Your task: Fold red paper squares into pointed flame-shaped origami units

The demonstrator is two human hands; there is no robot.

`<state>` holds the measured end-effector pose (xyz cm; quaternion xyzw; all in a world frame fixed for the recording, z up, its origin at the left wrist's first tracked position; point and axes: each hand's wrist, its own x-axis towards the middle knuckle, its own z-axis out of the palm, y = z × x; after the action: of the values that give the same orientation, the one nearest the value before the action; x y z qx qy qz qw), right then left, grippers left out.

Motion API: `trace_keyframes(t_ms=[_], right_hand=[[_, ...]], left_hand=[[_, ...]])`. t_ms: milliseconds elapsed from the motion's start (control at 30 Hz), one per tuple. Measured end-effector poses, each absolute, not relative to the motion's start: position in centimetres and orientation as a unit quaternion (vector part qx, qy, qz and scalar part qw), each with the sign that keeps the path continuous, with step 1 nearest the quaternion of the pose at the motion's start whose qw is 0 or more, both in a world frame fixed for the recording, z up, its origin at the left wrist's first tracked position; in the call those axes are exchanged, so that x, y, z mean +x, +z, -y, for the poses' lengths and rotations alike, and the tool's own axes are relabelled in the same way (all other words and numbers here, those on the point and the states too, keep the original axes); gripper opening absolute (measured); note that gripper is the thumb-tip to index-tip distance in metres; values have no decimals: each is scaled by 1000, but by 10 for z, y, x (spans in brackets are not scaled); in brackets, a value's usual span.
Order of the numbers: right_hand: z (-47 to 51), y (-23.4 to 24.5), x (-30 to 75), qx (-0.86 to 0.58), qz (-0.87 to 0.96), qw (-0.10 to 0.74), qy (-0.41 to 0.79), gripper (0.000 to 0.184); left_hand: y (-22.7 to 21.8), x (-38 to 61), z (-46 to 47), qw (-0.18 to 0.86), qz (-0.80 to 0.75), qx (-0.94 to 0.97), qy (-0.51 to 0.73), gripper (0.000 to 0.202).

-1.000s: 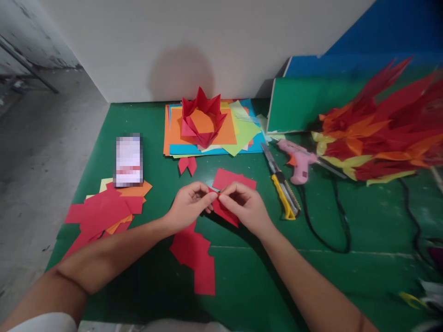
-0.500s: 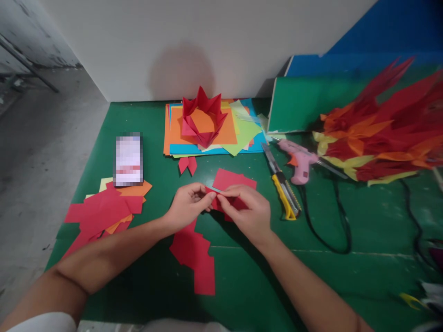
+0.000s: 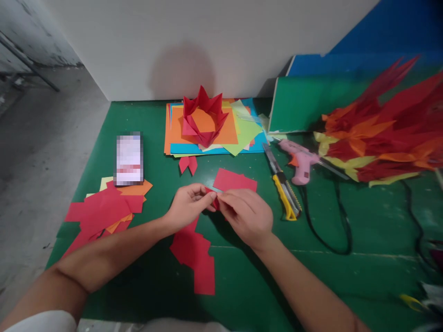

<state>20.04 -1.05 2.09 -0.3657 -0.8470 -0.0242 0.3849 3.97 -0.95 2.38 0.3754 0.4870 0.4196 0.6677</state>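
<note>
The left hand (image 3: pixel 191 204) pinches a small folded piece of red paper (image 3: pixel 215 203) between thumb and fingers — the right hand (image 3: pixel 249 216) closes its fingertips on the piece's other side. It is held over the green painted surface (image 3: pixel 157 154), near flat red paper rectangles (image 3: pixel 236 179). Beyond, a spiky red folded-paper ring (image 3: pixel 204 138) sits on stacked coloured paper sheets (image 3: pixel 176 127).

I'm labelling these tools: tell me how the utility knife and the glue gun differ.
The utility knife is mostly yellow and silver; the glue gun is pink with an orange trigger. The utility knife is straight, the glue gun L-shaped. Both lie on the green table, pointing toward its far side.
</note>
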Motion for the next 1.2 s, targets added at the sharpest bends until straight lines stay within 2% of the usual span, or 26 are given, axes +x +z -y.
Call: trace_keyframes(t_ms=[433, 800, 900, 1067, 1200], right_hand=[[6, 20, 206, -334, 878, 340, -45, 29], [3, 23, 205, -320, 897, 302, -43, 28], [3, 24, 204, -325, 887, 328, 17, 27], [4, 24, 201, -396, 796, 421, 178, 11], [5, 22, 196, -434, 726, 453, 283, 6]], left_hand=[[22, 38, 6, 682, -476, 324, 451, 43], [19, 36, 4, 674, -487, 312, 458, 41], [19, 36, 3, 666, -491, 316, 465, 41], [21, 37, 6, 669, -472, 357, 450, 40], [20, 37, 7, 667, -459, 377, 450, 37]])
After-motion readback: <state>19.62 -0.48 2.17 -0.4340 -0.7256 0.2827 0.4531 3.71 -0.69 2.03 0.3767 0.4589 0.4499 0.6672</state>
